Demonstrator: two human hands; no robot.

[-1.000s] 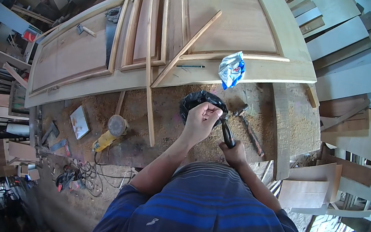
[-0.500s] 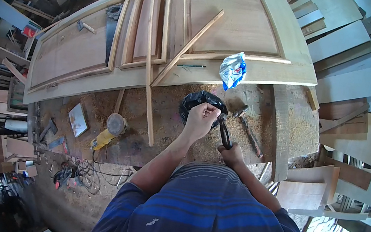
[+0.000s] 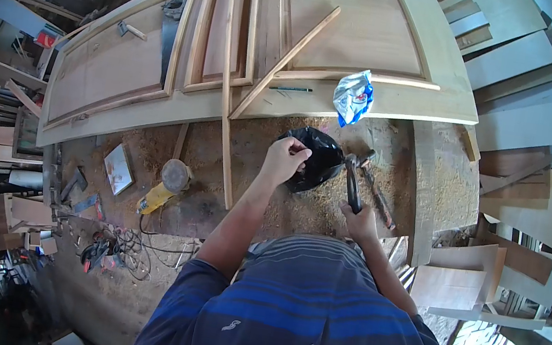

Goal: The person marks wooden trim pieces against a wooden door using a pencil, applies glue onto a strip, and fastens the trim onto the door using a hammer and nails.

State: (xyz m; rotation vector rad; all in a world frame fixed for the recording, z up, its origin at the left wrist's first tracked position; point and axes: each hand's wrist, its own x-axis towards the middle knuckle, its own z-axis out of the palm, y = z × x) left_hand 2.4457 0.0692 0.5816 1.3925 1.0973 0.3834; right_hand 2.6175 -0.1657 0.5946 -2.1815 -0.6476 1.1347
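Note:
Over the left part of a black plastic bag [image 3: 322, 152], my left hand [image 3: 283, 161] is closed in a pinch. Anything between its fingertips is too small to make out. My right hand [image 3: 359, 223] grips the dark handles of a pair of pincers [image 3: 353, 186]. The pincers' head points away from me, beside the bag's right edge. Just right of them a hammer [image 3: 378, 199] lies on the sawdust-strewn workbench [image 3: 246, 222]. A crumpled blue and white packet [image 3: 353, 98] rests on the panelled wooden door [image 3: 430, 110] beyond the bag.
Long wooden strips [image 3: 227, 71] lie across the door, one overhanging the bench. A pencil [image 3: 290, 89] and another hammer [image 3: 131, 30] are on the door. At the left stand a yellow power tool [image 3: 158, 197] and a small white board [image 3: 119, 169]. Boards [image 3: 533, 191] lean at the right.
My left hand has moved left, away from the pincers' head, uncovering more of the bag. My right hand and the pincers have shifted slightly right and away from my body.

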